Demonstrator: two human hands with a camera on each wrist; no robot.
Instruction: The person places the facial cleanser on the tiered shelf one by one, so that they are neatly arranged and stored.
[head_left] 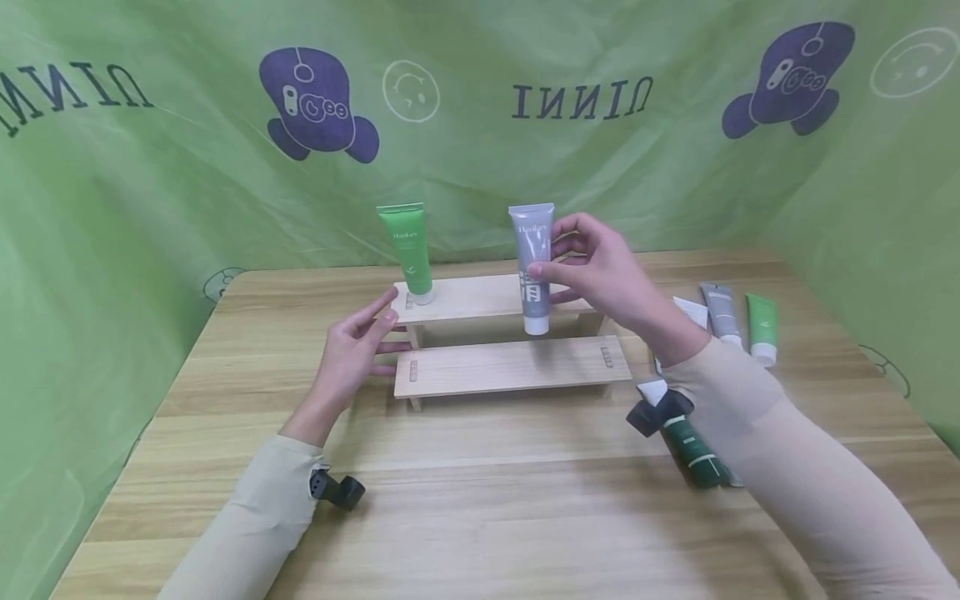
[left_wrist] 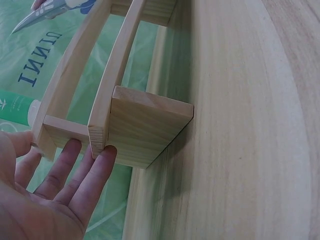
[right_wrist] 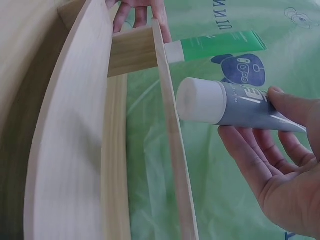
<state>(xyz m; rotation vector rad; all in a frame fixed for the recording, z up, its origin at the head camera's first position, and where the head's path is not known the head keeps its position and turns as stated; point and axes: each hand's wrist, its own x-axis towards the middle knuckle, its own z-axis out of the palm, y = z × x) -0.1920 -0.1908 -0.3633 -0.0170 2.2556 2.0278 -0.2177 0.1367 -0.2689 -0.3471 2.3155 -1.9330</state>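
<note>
A two-step wooden shelf [head_left: 480,371] stands on the table. Against its left end rests my left hand [head_left: 347,354]; in the left wrist view the fingers [left_wrist: 95,180] stretch out and touch the wood. On the upper step, at its left end, a green squeeze tube [head_left: 408,250] stands upright on its white cap. My right hand [head_left: 600,271] pinches a grey squeeze tube [head_left: 534,242] between thumb and fingers, cap down. In the right wrist view its white cap [right_wrist: 200,100] is apart from the upper step's edge.
Right of the shelf lie another grey tube [head_left: 722,310], a light green tube [head_left: 762,325] and a dark green tube [head_left: 692,450]. My right forearm partly covers more tubes there. A green printed curtain [head_left: 465,167] hangs behind the wooden table [head_left: 480,517].
</note>
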